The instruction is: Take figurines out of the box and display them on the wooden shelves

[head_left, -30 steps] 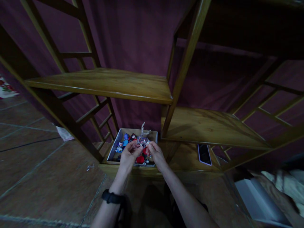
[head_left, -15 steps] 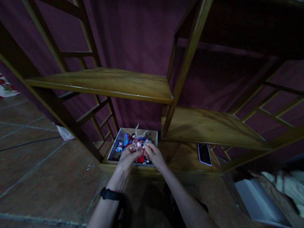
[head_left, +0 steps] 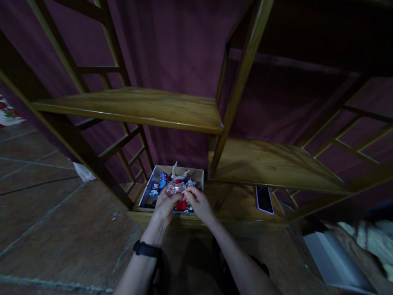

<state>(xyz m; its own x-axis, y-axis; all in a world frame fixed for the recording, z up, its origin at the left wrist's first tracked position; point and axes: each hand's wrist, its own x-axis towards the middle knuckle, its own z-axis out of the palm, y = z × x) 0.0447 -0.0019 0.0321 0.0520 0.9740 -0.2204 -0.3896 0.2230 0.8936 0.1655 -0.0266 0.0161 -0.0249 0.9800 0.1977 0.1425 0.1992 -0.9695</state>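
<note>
Both my hands meet over an open cardboard box (head_left: 152,182) on the bottom shelf of a wooden shelving unit. My left hand (head_left: 164,204) and my right hand (head_left: 196,200) each pinch a small crinkly clear plastic packet (head_left: 176,187) between them, just above the box. A twisted end of the wrapper sticks up behind it. The box holds several small colourful toys (head_left: 158,186) in blue, red and white. A black band sits on my left wrist.
A phone (head_left: 264,199) lies flat on the bottom shelf right of the box. Two bare wooden shelves (head_left: 138,106) hang above. A white paper scrap (head_left: 82,172) lies on the tiled floor at left. Pale bedding (head_left: 362,241) is at the lower right.
My hands and the packet have shifted slightly left and lower over the box. The wrapper's upright end has tilted and dropped.
</note>
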